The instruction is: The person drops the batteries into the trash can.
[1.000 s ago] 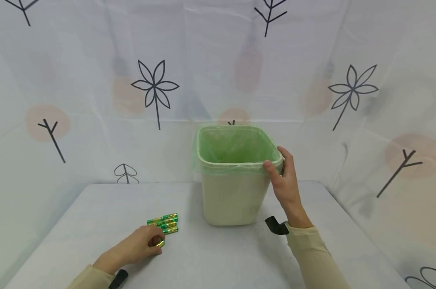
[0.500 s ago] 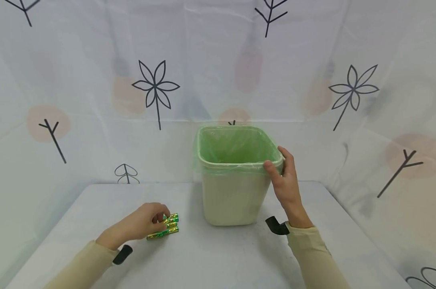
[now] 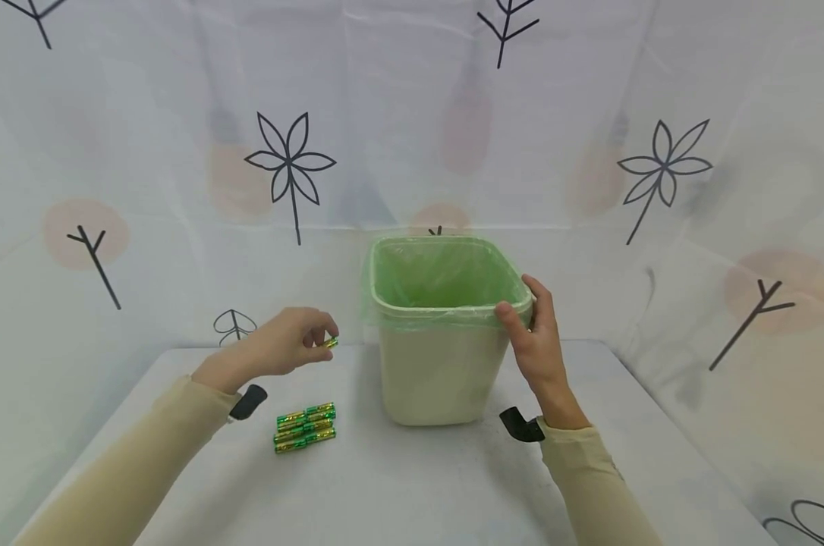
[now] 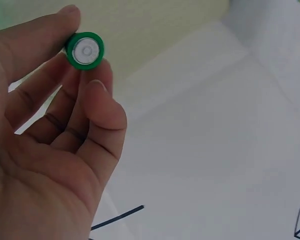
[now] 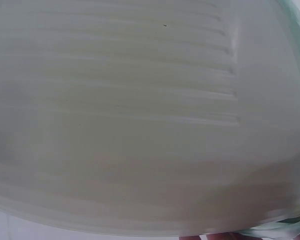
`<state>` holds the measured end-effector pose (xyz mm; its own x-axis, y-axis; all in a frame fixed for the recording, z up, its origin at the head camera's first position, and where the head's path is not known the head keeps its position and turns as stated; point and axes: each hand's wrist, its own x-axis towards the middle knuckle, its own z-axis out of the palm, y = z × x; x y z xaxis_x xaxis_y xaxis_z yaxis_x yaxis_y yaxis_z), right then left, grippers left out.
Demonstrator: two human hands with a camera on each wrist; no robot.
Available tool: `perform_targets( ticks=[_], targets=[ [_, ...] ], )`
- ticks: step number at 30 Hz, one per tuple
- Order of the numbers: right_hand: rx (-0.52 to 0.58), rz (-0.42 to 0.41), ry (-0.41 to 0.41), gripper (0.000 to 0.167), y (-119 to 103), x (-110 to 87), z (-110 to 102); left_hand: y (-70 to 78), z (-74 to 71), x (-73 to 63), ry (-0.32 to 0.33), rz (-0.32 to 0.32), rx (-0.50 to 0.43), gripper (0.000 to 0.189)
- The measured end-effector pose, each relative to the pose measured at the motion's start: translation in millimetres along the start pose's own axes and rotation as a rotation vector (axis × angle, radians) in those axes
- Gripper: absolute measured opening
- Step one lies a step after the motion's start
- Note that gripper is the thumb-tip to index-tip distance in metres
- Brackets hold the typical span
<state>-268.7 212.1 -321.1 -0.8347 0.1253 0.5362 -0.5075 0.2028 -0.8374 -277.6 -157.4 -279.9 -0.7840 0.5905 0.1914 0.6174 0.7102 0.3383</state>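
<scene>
1. Pinching one shiny green-and-gold cylindrical battery (image 4: 85,51) between thumb and curled fingers of the left hand (image 3: 282,343).
2. Just raised from low over the matching batteries (image 3: 316,428) grouped on the white table (image 3: 412,485), near left.
3. Now left of the cream plastic bin (image 3: 439,371) and translucent green film liner (image 3: 442,274); apparently separated singly from the group.
4. Gripping the bin's near right corner with the right hand (image 3: 536,341), as before.
</scene>
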Motion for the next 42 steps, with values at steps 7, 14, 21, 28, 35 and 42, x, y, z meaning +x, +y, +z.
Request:
perform_targets(
  ticks=[7,14,21,28,35,42],
  targets=[
    [-0.008,-0.002,-0.003,0.064,1,-0.1,1,16.4,-35.2,21.1,0.051,0.026,-0.023,0.025],
    [-0.011,-0.008,0.001,0.064,2,-0.7,0,42.7,-60.3,48.0,0.082,0.076,-0.021,0.022],
    [-0.002,-0.013,0.001,0.063,1,1.8,0,65.7,-69.8,77.3,0.092,0.145,-0.040,0.023],
    [-0.004,-0.006,-0.001,0.064,1,3.1,0,84.6,-57.2,107.7,0.065,0.153,-0.103,0.024],
    [0.041,-0.014,-0.008,0.063,0,3.0,1,98.8,-35.7,131.1,0.045,0.184,-0.131,0.022],
    [0.020,-0.004,-0.011,0.063,-1,2.4,1,107.9,-17.2,142.7,0.008,0.186,-0.104,0.027]
  ],
)
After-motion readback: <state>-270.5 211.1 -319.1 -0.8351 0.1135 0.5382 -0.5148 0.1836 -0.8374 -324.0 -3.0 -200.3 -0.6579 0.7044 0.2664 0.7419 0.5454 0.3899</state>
